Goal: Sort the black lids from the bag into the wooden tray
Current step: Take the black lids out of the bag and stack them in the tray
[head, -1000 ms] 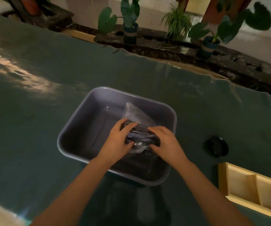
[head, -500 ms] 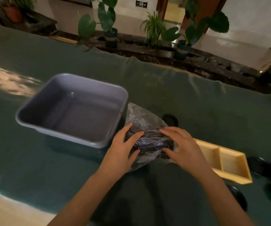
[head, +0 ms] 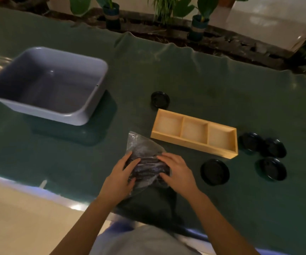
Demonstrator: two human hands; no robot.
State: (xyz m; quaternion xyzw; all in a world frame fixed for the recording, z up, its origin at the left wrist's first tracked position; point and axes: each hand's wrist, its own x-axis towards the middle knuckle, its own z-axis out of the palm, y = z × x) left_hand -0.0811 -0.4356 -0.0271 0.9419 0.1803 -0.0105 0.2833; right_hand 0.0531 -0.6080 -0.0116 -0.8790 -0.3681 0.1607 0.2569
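A clear plastic bag (head: 144, 153) with black lids inside lies on the green cloth near the front edge. My left hand (head: 122, 173) grips its left side and my right hand (head: 178, 172) grips its right side. The wooden tray (head: 194, 142), with three compartments that show nothing inside, stands just right of and behind the bag. Loose black lids lie around the tray: one behind it (head: 160, 99), one in front (head: 214, 171), and three to its right (head: 270, 151).
A grey plastic tub (head: 85, 111), with nothing in it, stands at the left on the green cloth (head: 185, 74). Potted plants (head: 198, 24) line a dark ledge beyond the table's far edge. The table's near edge runs just below my wrists.
Both hands lifted the bag out of the grey tub and carried it right, setting it down in front of the wooden tray. The view has swung right, so more loose lids show.
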